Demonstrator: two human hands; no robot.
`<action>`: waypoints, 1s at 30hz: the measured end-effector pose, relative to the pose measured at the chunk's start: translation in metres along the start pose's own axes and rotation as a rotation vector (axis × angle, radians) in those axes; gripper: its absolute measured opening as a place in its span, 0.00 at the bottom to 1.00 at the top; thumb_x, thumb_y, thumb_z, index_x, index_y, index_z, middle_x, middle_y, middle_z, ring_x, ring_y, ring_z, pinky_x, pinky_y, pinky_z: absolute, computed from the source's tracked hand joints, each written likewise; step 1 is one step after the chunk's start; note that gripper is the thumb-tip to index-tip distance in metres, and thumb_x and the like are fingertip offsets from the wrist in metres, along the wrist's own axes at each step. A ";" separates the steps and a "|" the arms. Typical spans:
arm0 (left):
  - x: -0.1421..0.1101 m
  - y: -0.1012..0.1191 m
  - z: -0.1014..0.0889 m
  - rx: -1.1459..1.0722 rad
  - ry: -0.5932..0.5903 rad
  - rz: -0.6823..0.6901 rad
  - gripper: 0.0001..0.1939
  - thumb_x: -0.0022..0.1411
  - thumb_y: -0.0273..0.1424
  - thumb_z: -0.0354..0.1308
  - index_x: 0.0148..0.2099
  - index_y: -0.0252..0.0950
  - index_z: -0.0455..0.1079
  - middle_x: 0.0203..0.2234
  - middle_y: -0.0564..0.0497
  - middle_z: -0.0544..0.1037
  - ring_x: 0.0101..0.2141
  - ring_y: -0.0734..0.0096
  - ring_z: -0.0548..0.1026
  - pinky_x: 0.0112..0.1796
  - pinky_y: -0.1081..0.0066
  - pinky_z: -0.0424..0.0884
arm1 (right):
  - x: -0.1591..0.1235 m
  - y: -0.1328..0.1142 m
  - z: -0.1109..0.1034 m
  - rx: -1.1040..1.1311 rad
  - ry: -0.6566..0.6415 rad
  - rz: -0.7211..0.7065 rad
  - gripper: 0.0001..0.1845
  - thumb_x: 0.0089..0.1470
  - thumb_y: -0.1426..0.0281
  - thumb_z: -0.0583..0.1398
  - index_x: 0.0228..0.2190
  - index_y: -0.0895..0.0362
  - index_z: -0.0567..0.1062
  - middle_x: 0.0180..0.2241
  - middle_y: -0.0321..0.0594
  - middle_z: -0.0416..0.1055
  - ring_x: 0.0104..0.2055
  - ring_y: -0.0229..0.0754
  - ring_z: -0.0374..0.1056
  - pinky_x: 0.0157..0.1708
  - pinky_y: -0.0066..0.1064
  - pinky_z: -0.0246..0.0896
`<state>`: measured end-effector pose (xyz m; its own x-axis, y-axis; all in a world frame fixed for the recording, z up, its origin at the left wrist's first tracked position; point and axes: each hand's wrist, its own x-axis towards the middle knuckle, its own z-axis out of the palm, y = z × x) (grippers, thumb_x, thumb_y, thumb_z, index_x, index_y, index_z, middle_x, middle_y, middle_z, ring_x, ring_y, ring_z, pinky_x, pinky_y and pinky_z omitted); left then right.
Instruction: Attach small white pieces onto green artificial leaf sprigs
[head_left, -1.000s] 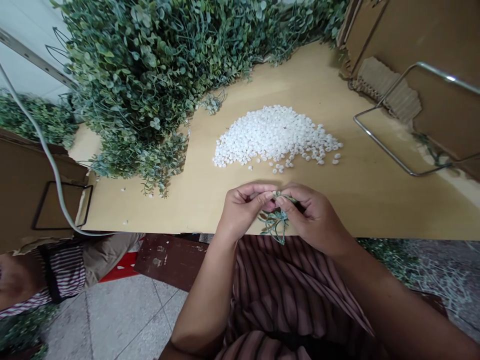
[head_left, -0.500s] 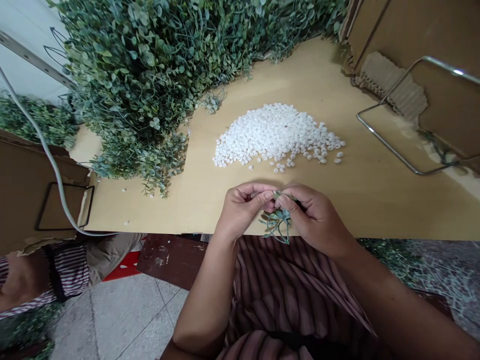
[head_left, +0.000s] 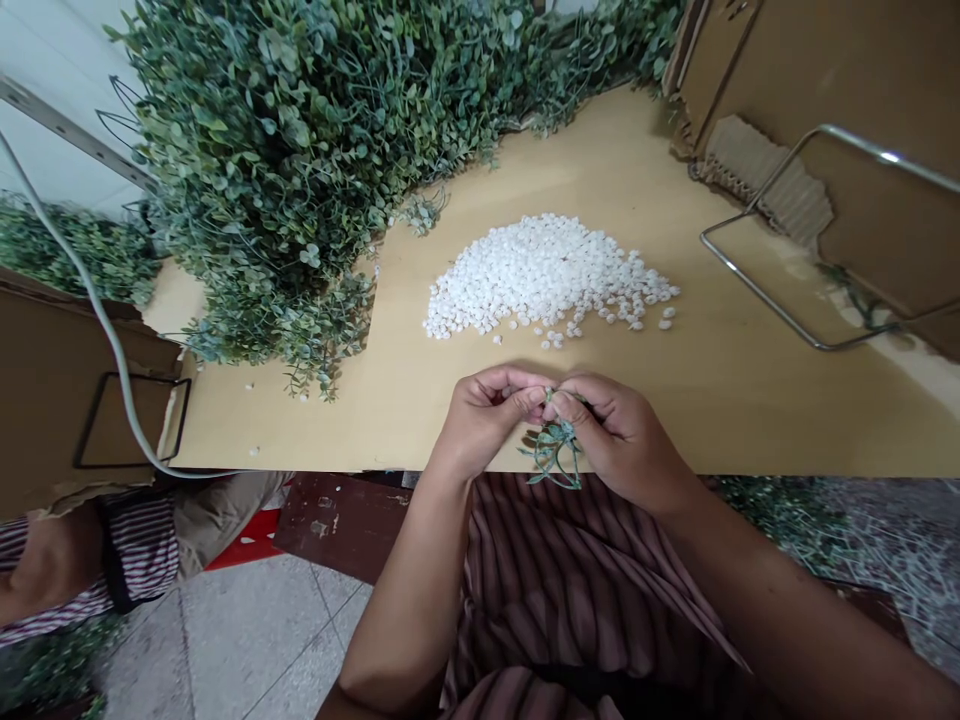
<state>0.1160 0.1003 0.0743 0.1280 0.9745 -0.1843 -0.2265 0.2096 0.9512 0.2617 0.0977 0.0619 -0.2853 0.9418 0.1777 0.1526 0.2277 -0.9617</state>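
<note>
Artificial leaf sprig hangs just below our fingertips, on the near side of the pile of white plastic beads, our landmark. Our left hand pinches its stem end between thumb and fingers; our right hand grips it too, thumb close to the other thumb, fingers curled. Beyond and left of the pile we have a dense heap of artificial greenery, with a small loose sprig between the two. Right of the pile, a bent metal wire handle sticks out by a torn cardboard carton. Far left of the pile, a pale cable curves down past the tabletop.
</note>
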 end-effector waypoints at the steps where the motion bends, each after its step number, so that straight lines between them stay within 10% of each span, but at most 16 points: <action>1: 0.000 0.000 0.001 0.005 -0.001 0.000 0.11 0.43 0.35 0.71 0.29 0.34 0.77 0.19 0.54 0.76 0.21 0.81 0.72 0.26 0.80 0.72 | 0.000 0.000 0.000 0.008 0.004 0.003 0.17 0.56 0.66 0.52 0.21 0.62 0.71 0.22 0.35 0.66 0.26 0.26 0.62 0.29 0.16 0.56; 6: -0.004 -0.006 0.004 0.098 0.021 0.127 0.11 0.48 0.36 0.68 0.32 0.36 0.78 0.25 0.51 0.76 0.26 0.78 0.73 0.29 0.77 0.72 | 0.002 0.001 0.001 0.052 0.033 0.048 0.22 0.56 0.58 0.52 0.21 0.62 0.70 0.19 0.34 0.64 0.24 0.25 0.59 0.25 0.16 0.54; 11: -0.025 -0.008 0.002 0.372 0.296 0.292 0.14 0.52 0.38 0.65 0.39 0.36 0.77 0.37 0.47 0.75 0.36 0.73 0.73 0.40 0.72 0.71 | 0.000 0.005 0.000 0.215 0.156 0.119 0.26 0.51 0.49 0.56 0.25 0.61 0.72 0.24 0.36 0.70 0.27 0.26 0.65 0.29 0.16 0.62; 18: -0.049 0.002 0.006 0.223 -0.058 -0.130 0.36 0.53 0.54 0.57 0.54 0.32 0.68 0.28 0.48 0.76 0.26 0.74 0.73 0.26 0.75 0.69 | -0.006 0.001 0.005 0.180 0.373 0.007 0.18 0.53 0.56 0.58 0.27 0.60 0.74 0.29 0.37 0.73 0.30 0.26 0.68 0.32 0.15 0.65; 30: -0.038 -0.006 0.013 0.043 0.125 0.006 0.14 0.45 0.30 0.69 0.37 0.34 0.78 0.25 0.52 0.78 0.27 0.76 0.73 0.36 0.73 0.72 | -0.034 -0.041 -0.037 -0.153 0.377 -0.312 0.12 0.51 0.76 0.58 0.39 0.57 0.72 0.42 0.42 0.68 0.48 0.34 0.66 0.51 0.28 0.64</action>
<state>0.1245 0.0611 0.0790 0.0047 0.9786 -0.2058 -0.1853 0.2031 0.9615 0.3001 0.0658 0.1031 0.0175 0.8408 0.5411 0.2595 0.5188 -0.8146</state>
